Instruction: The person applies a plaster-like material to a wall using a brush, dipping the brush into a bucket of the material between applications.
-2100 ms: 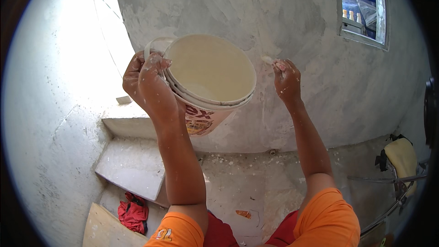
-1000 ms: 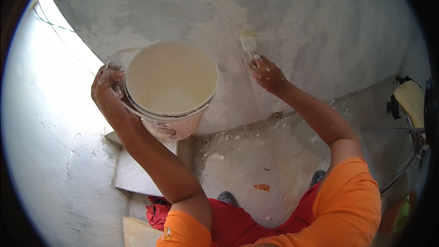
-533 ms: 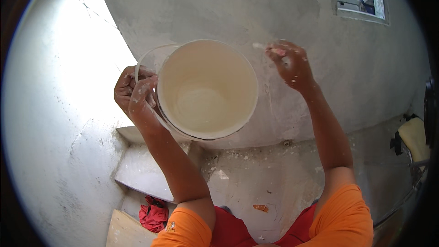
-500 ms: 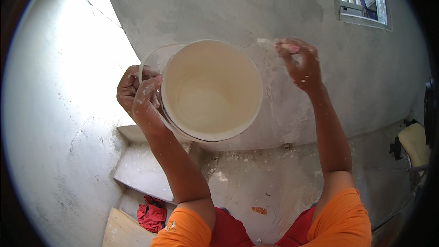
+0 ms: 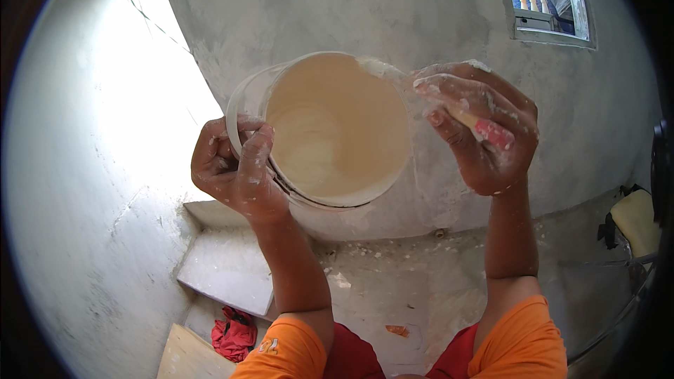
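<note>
A white plastic bucket is tilted with its mouth toward me; pale coating covers the inside, and its bottom shows. My left hand is closed at the bucket's left side, thumb and fingers pinching the rim and the white bail handle. Over at the right, my right hand grips a putty knife with a pale handle and red end. Its white-smeared blade reaches the bucket's upper right rim and is partly blurred. Both hands are spattered with white.
Ahead stands a grey plastered wall with a small window at upper right. Pale steps lie at lower left, with a red cloth and a wooden board. A yellowish container stands far right. Debris dots the floor.
My right hand has come closer and turned, bringing the knife to the bucket's rim. The bucket and my left hand have shifted slightly right.
</note>
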A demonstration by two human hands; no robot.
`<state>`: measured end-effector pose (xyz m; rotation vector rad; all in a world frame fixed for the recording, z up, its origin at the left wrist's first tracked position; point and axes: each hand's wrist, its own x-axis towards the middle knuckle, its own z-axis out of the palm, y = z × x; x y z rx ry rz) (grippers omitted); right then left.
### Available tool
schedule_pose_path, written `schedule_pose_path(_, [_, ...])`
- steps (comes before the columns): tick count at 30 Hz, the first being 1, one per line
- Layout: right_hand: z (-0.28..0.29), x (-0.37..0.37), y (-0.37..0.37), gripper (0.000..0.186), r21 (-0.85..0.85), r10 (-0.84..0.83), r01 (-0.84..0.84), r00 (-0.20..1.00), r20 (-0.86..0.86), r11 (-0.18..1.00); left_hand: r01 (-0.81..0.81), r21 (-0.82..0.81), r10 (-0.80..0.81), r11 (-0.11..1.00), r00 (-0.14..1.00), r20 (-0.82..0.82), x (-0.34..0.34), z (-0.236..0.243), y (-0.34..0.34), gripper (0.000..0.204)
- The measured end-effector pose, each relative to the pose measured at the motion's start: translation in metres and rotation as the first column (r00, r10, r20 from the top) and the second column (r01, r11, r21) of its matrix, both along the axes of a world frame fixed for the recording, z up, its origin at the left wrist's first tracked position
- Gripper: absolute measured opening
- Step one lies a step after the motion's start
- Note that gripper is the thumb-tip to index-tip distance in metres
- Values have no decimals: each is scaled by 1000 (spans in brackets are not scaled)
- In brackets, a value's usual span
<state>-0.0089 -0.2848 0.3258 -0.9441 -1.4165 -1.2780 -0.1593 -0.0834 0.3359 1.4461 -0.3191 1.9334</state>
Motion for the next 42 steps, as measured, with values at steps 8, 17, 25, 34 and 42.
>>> schedule_pose_path(8, [-2, -3, 16, 26, -279, 280, -283, 959, -51, 918, -119, 42, 117, 992, 991, 60, 18, -10, -13, 10])
schedule_pose_path(17, [-32, 23, 62, 21, -488, -103, 10, 981, -165, 873, 52, 223, -74, 973, 993, 93, 23, -10, 0, 18])
schedule_pose_path(25, [-38, 9, 74, 20, -569, -130, 16, 978, -161, 822, 176, 256, -192, 950, 981, 37, 24, -13, -2, 21])
schedule_pose_path(34, [-42, 8, 75, 17, -685, -44, -171, 958, -284, 708, 124, 338, -104, 933, 992, -76, 15, -19, 0, 14])
schedule_pose_path(42, [-38, 10, 78, 16, -672, -84, -280, 887, -455, 685, 122, 216, -106, 969, 991, -84, 35, -14, 3, 15])
